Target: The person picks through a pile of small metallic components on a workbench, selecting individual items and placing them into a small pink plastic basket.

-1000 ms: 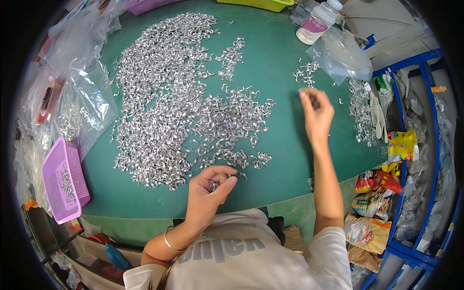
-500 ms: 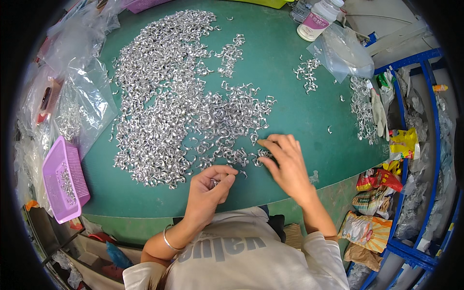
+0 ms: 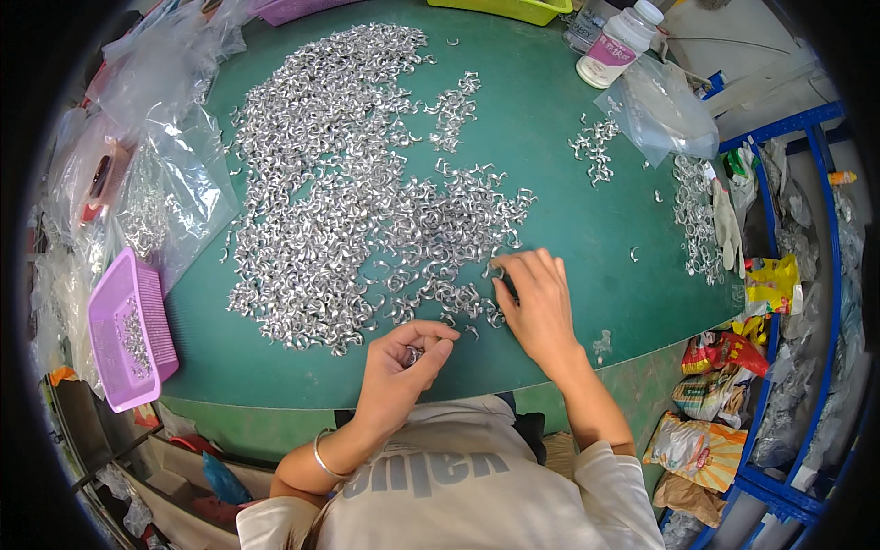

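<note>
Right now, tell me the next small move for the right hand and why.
Probably pinch one metal clip from the pile's near edge: the right hand rests fingertips-down on clips there, while the left hand already holds some small metal pieces.

Metal clips (image 3: 348, 174) on table (image 3: 568, 238) — basket (image 3: 128, 330) left, bottle (image 3: 619, 46) behind.

I note a purple basket (image 3: 128, 335) at the left edge of the green counter (image 3: 587, 238), with a few metal bits inside. Clear plastic bags (image 3: 170, 183) lie beside it. At the far right stand a white bottle (image 3: 619, 41) and another clear bag (image 3: 665, 110). A blue rack (image 3: 830, 275) holds coloured packets (image 3: 724, 353).
</note>
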`<state>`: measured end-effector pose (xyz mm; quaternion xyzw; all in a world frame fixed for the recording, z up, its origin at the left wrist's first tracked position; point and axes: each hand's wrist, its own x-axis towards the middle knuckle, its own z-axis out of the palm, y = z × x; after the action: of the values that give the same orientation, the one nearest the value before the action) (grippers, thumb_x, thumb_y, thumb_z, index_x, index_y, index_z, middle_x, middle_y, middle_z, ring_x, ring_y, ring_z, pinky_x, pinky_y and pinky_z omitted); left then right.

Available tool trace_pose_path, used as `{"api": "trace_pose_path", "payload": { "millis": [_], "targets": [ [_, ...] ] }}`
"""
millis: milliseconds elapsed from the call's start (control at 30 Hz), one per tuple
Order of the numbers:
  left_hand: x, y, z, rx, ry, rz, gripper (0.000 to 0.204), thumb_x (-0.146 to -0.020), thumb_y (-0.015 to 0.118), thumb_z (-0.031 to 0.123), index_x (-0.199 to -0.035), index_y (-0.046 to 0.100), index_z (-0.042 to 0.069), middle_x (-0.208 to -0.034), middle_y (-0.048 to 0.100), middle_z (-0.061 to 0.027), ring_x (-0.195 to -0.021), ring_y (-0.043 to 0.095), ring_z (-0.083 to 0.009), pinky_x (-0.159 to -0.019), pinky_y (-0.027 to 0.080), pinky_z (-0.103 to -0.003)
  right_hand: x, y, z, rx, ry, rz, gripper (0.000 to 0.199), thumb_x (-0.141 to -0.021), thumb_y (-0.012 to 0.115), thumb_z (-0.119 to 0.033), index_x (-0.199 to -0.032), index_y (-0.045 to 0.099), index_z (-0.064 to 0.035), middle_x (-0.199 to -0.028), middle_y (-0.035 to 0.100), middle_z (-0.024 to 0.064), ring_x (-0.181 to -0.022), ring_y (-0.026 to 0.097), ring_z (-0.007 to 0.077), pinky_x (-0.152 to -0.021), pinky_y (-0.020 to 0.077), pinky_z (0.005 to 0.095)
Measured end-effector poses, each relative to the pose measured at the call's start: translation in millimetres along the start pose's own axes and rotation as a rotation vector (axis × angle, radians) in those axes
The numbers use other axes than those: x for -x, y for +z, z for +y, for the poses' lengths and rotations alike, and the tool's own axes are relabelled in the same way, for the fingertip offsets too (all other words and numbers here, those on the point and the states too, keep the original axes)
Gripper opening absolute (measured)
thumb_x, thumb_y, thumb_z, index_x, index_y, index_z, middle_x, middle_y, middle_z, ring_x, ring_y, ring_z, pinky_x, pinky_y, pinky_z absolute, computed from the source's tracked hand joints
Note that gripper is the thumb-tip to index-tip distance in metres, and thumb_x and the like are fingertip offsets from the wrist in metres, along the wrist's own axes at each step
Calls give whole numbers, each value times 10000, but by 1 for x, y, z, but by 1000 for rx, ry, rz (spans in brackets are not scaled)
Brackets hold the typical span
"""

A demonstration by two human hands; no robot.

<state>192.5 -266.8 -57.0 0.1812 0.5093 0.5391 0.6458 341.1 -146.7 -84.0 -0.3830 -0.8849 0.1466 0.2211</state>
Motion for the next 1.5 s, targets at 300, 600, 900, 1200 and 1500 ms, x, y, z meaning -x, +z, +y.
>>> {"api": "trace_pose_path", "payload": {
  "millis": [300,600,900,1200,1500],
  "targets": [
    [-4,5,-2,-100,188,16,189,-771,589,-8,-959,584,9,-599,406,63,-488,298,-6,-438,208,-159,20,-24,-24,-1083,426,-234,226,-778,575,2,-1003,600,0,-799,546,20,-722,477,86,-601,377,214],
    [-1,7,-2,-334,461,117,195,-662,680,-38,-849,656,12,-550,359,32,-492,310,-32,-438,224,-192,31,-25,-36,-1545,659,-365,184,-830,550,-51,-985,591,40,-895,618,79,-749,535,78,-644,418,209],
    [4,5,2,-398,468,100,148,-644,708,-20,-767,626,-22,-566,418,25,-508,336,-30,-462,264,-176,38,-19,-47,-1939,756,-284,144,-849,524,-57,-952,576,29,-882,604,86,-748,554,132,-642,424,245],
    [8,9,3,-235,310,48,47,-733,628,-12,-775,609,-20,-590,444,29,-515,351,-21,-454,273,-168,47,-9,-54,-1788,614,-70,114,-857,508,-45,-932,548,30,-901,591,93,-779,561,149,-658,442,263],
    [3,0,4,436,-312,-242,112,-846,545,105,-886,572,4,-592,386,72,-489,270,-6,-420,185,-181,42,-10,-60,-1332,374,105,132,-823,567,-79,-828,577,53,-763,568,99,-689,487,158,-605,399,260]
  ]
}}
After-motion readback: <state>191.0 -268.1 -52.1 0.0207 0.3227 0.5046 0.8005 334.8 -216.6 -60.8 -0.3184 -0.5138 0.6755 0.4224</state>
